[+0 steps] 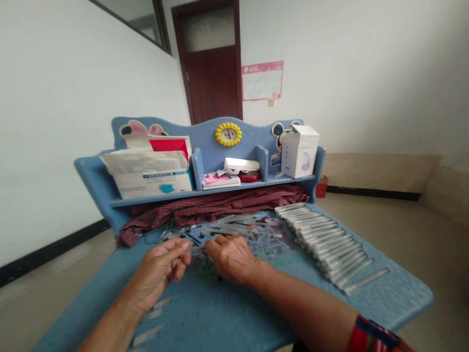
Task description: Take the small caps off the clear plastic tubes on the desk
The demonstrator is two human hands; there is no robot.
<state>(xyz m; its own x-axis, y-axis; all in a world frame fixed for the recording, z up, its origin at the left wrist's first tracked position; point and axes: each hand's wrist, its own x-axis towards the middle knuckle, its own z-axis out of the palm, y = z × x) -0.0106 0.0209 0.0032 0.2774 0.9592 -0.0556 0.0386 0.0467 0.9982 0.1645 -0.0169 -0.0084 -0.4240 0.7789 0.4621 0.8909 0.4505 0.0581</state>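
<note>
My left hand [161, 269] and my right hand [230, 256] meet over the middle of a blue desk [227, 318]. Both are pinched on a thin clear tube [197, 250] held between their fingertips. Just behind the hands lies a loose heap of thin tubes and pen parts [234, 227]. To the right, several finished clear tubes lie side by side in a neat slanted row [326, 242].
A red checked cloth [220, 205] is bunched under the desk's shelf. The shelf holds a box of masks [150, 178], papers, a red tin [249, 176] and a white carton [299, 150]. A yellow clock [228, 134] is on the backboard. A dark door [212, 68] stands behind.
</note>
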